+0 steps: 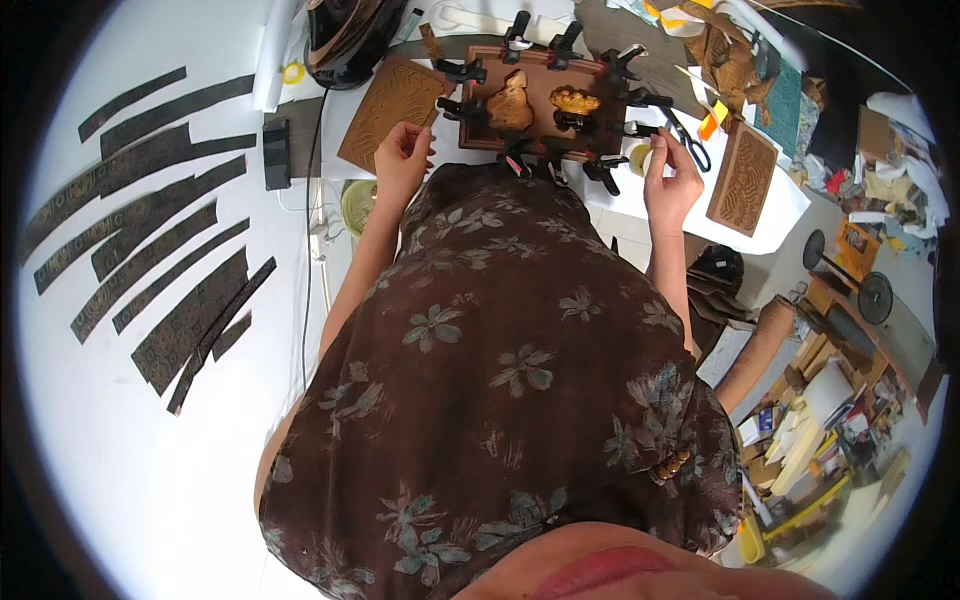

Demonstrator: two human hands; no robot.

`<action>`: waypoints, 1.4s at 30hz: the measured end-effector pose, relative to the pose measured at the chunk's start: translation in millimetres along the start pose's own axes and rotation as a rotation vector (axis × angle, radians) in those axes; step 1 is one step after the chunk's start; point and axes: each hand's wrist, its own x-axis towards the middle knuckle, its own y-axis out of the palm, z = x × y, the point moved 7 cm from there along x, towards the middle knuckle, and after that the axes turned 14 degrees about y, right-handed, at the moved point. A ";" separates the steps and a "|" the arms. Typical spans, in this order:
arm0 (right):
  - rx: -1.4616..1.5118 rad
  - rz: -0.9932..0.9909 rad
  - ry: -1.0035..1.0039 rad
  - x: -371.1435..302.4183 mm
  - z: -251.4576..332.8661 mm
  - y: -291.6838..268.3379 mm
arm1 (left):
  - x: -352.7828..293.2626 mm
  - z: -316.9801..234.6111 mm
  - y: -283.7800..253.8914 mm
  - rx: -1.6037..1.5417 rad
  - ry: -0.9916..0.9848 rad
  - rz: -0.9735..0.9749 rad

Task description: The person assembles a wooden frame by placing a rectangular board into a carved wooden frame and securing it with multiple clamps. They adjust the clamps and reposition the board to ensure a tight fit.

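A reddish-brown framed panel (540,92) lies on the worktable, with several black clamps (563,47) gripping its rim all round. On it rest a golden-brown gourd-shaped wood piece (511,101) and a smaller carved golden piece (575,99). My left hand (401,163) is closed, fingers curled, by the panel's left side and over the edge of a carved brown board (393,112). Whether anything is in it is hidden. At the panel's right side, my right hand (673,180) pinches the end of a black clamp (640,129) between thumb and forefinger.
Black-handled scissors (690,142) lie beyond my right hand, near another carved board (744,180) on white paper. A dark glossy object (352,40) stands at the back left. Dark patterned strips (190,318) lie on the white surface at left. Cluttered shelves (815,420) fill the right.
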 end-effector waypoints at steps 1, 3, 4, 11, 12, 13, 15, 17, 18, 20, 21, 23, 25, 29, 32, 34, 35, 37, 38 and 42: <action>0.017 -0.046 -0.046 0.9 -5.5 -3.1 | 1.7 12.6 4.1 0.029 -0.033 0.097; 0.122 -0.039 0.102 1.3 -22.7 -3.5 | 5.1 8.9 11.7 0.078 0.136 0.088; 0.176 -0.034 0.173 0.8 -31.4 -3.4 | 6.5 6.8 14.6 0.101 0.221 0.080; 0.369 0.029 0.352 -28.7 -74.2 14.6 | 5.0 42.8 28.8 0.343 -0.022 0.413; 0.322 0.032 0.359 -33.2 -73.6 14.5 | 3.0 51.0 29.5 0.370 -0.063 0.449; 0.308 0.052 0.408 -38.7 -74.0 17.3 | -0.7 60.9 27.1 0.365 -0.141 0.450; 0.287 0.122 0.473 -44.1 -92.8 31.9 | -3.2 79.6 32.6 0.268 -0.172 0.390; 0.282 0.221 0.546 -48.7 -122.9 56.5 | 1.1 102.6 44.3 0.150 -0.257 0.388; 0.282 0.307 0.617 -49.5 -144.8 73.2 | 4.4 101.8 52.0 0.061 -0.346 0.385; 0.426 0.411 0.759 -48.7 -161.3 97.8 | 4.1 91.7 70.4 -0.115 -0.531 0.385; 0.471 0.504 0.817 -46.6 -159.4 106.7 | 3.0 93.8 74.2 -0.224 -0.577 0.360; 0.472 0.673 0.875 -43.3 -156.9 121.5 | 4.4 100.1 83.7 -0.224 -0.605 0.361; 0.415 0.709 0.825 -34.7 -169.7 139.9 | 6.8 110.6 93.7 -0.265 -0.624 0.332; 0.331 0.778 0.848 -24.2 -134.0 135.3 | 13.6 106.4 109.6 -0.462 -0.668 0.207; 0.316 0.716 0.601 -20.9 -168.2 169.3 | 14.4 107.4 109.9 -0.507 -0.677 0.235; 0.406 0.766 0.819 -26.6 -171.6 170.2 | 13.7 110.9 107.2 -0.510 -0.685 0.195; 0.447 0.788 0.929 -29.9 -163.5 165.7 | 13.4 111.0 106.4 -0.510 -0.662 0.187; 0.540 0.792 0.986 -31.3 -150.8 159.2 | 14.6 117.9 107.4 -0.529 -0.660 0.181; 0.585 0.788 1.018 -31.9 -148.9 158.0 | 15.2 114.0 107.9 -0.512 -0.661 0.197; 0.578 0.758 0.959 -28.2 -148.9 161.0 | 16.2 101.7 112.2 -0.503 -0.654 0.244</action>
